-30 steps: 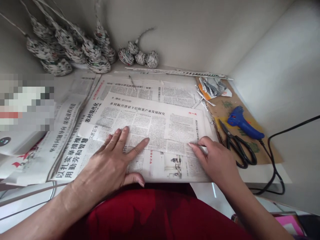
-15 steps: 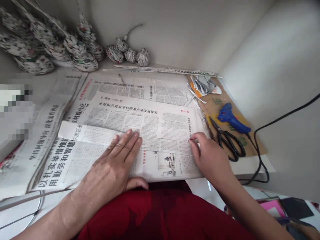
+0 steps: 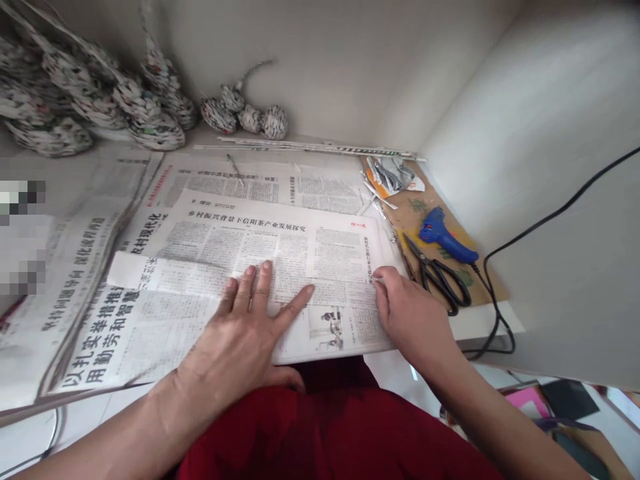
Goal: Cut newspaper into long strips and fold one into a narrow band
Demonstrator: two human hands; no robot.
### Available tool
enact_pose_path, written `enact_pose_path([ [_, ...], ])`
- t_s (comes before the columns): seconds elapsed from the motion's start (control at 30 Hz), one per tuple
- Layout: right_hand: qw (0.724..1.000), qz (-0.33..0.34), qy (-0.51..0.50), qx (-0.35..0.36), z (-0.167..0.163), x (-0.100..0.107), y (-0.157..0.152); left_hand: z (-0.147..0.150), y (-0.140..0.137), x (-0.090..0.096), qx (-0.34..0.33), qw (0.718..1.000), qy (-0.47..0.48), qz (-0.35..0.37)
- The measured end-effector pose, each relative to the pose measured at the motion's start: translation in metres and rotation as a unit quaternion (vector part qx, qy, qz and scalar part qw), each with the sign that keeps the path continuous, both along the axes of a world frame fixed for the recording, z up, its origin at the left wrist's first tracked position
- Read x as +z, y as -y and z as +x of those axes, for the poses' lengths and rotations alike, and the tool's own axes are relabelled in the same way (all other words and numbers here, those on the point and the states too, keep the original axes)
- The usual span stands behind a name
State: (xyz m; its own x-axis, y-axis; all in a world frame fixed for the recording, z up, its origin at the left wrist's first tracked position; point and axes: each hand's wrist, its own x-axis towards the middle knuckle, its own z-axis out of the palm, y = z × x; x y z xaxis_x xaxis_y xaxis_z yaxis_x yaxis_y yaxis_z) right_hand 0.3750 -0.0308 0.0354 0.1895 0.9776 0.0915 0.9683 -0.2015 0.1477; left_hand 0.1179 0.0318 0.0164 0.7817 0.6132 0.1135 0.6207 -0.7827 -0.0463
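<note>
A long newspaper strip [image 3: 173, 273] with a blank white left end lies across a larger newspaper sheet [image 3: 250, 223]. My left hand [image 3: 240, 337] rests palm down on the strip and the papers below it, its fingers stretched and spread. At the strip's right end my right hand [image 3: 413, 313] is closed, with thumb and forefinger pinching the paper at its edge. The curled fingers hide exactly how much paper is between them.
Black-handled scissors [image 3: 443, 277] and a blue glue gun [image 3: 445, 237] lie on cardboard [image 3: 485, 287] at the right, with a black cable [image 3: 545, 227]. Thin paper rods [image 3: 320, 148] lie along the back. Woven paper gourds [image 3: 155, 123] stand at the back left.
My left hand's fingers have spread, the forefinger now reaching out to the right. My right hand keeps its pinch at the strip's right end. The whole view has shifted slightly.
</note>
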Motion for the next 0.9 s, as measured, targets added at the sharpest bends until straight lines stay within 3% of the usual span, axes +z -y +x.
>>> enact_pose_path([
  [0.17, 0.999, -0.016, 0.027, -0.022, 0.004, 0.006, 0.006, 0.004, 0.003, 0.005, 0.014, 1.0, -0.024, -0.009],
  [0.27, 0.997, 0.063, 0.034, -0.001, 0.004, 0.012, 0.018, 0.005, 0.004, 0.006, 0.02, 0.999, -0.024, -0.009],
  [0.33, 0.99, 0.132, 0.001, 0.045, -0.006, 0.015, 0.025, 0.005, 0.004, 0.006, 0.019, 1.0, -0.022, -0.007],
  [0.4, 0.981, 0.148, -0.066, 0.112, -0.025, 0.013, 0.027, 0.005, 0.004, 0.005, 0.015, 1.0, -0.021, -0.006],
  [0.5, 0.959, 0.035, -0.148, 0.238, -0.061, 0.004, 0.022, 0.003, 0.004, 0.005, 0.013, 1.0, -0.012, -0.002],
  [0.57, 0.949, -0.018, -0.161, 0.271, -0.081, -0.003, 0.016, 0.002, 0.004, 0.004, 0.012, 1.0, -0.007, 0.001],
  [0.7, 0.953, -0.063, -0.159, 0.25, -0.095, -0.011, 0.012, 0.0, 0.007, 0.006, 0.011, 1.0, -0.007, -0.003],
  [0.9, 0.964, -0.057, -0.137, 0.223, -0.077, -0.013, 0.025, 0.001, 0.008, 0.005, 0.024, 1.0, 0.011, -0.011],
])
